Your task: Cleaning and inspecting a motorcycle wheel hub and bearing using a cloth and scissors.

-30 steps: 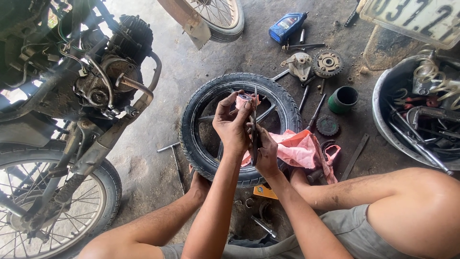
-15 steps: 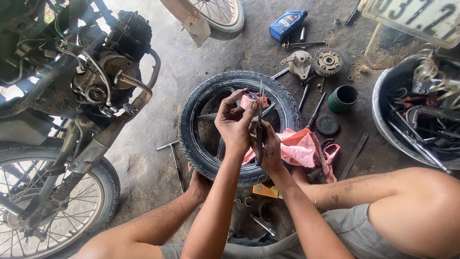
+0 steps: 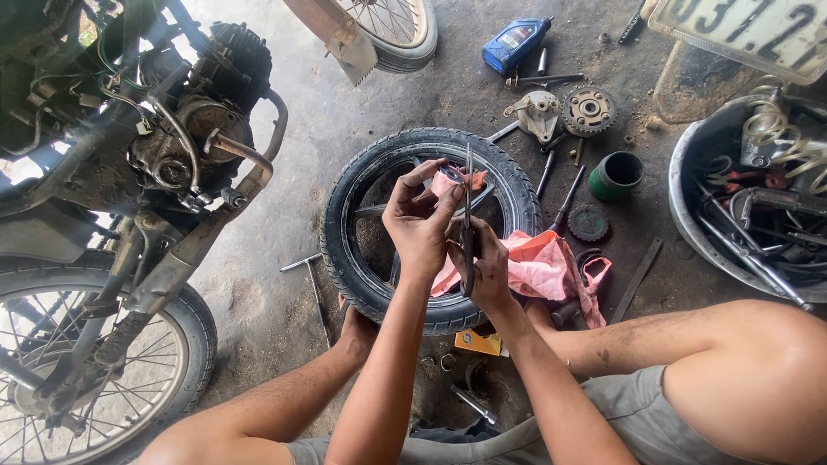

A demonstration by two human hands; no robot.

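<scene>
Between our hands, above the wheel [image 3: 431, 228], left hand [image 3: 420, 226] pinches a small pink cylinder [image 3: 446, 180] at its sides; right hand [image 3: 484, 269] clamps slim pliers [image 3: 468, 220] upright just beside it. We judge the cylinder light, stiff, maybe greasy-slippery; grip its sides.

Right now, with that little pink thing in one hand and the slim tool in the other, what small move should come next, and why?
Probably bring the tool's tip onto the pink piece. The left hand pinches the small pink piece at its fingertips above the tyre, while the right hand holds the slim metal tool upright right beside it, tip not clearly touching. What the piece is I cannot tell.
</scene>
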